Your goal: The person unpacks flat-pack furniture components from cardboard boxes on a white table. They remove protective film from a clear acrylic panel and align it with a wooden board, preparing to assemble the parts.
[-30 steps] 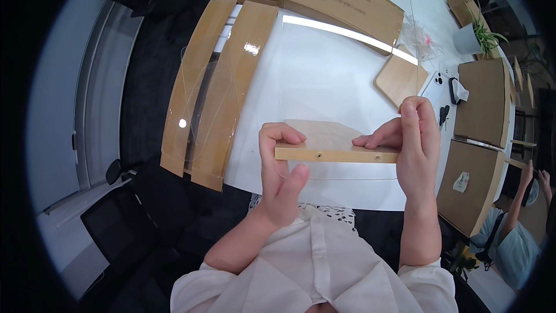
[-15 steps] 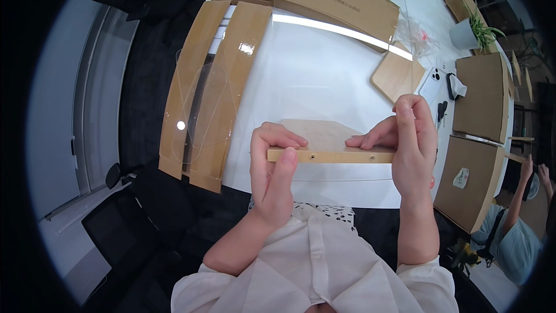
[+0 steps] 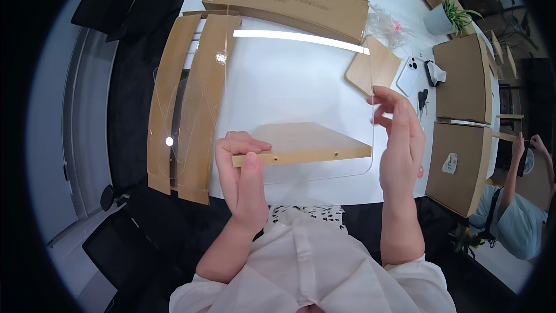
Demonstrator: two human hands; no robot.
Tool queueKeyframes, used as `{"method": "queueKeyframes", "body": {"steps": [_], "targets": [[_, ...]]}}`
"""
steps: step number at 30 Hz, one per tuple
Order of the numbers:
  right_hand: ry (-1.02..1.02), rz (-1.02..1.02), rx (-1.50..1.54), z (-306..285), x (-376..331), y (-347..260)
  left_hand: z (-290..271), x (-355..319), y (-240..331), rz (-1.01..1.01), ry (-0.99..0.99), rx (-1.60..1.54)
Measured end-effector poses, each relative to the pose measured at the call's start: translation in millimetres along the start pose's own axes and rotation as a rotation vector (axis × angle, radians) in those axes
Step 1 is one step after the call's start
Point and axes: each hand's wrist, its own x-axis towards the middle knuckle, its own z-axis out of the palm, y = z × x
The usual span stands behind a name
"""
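Note:
A pale wooden board, its long edge toward me with two small drilled holes, is gripped near its left end by my left hand. The thumb presses on the edge and the fingers curl over the top. A large clear sheet with rounded corners stretches away around the board; how the two touch, I cannot tell. Off the board's right end, my right hand is held up with fingers apart and bent. Its fingertips are at the sheet's right edge, and contact there is unclear.
On the white table are a long carton, open brown cardboard, another wooden board, a phone, scissors and a potted plant. Boxes line the right. Another person is at far right.
My right hand has let go of the board's right end and opened beside the clear sheet's edge. The board now tilts slightly, right end higher, in my left hand. The view has shifted.

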Motion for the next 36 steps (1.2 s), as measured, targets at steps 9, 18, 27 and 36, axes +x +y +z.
{"method": "queueKeyframes", "body": {"steps": [9, 18, 27, 36], "targets": [[-0.251, 0.285, 0.263, -11, -51, -16, 1, -1, -1, 0.000, -0.004, -0.025], [-0.209, 0.108, 0.168, -7, -59, -7, -2, -2, -5, 0.013, -0.025, -0.058], [-0.229, 0.099, 0.016, -7, -58, -13, -3, -1, -4, 0.010, -0.041, -0.061], [-0.222, 0.106, -0.031, -7, -56, -17, 0, -2, -2, -0.005, -0.033, -0.043]]}}
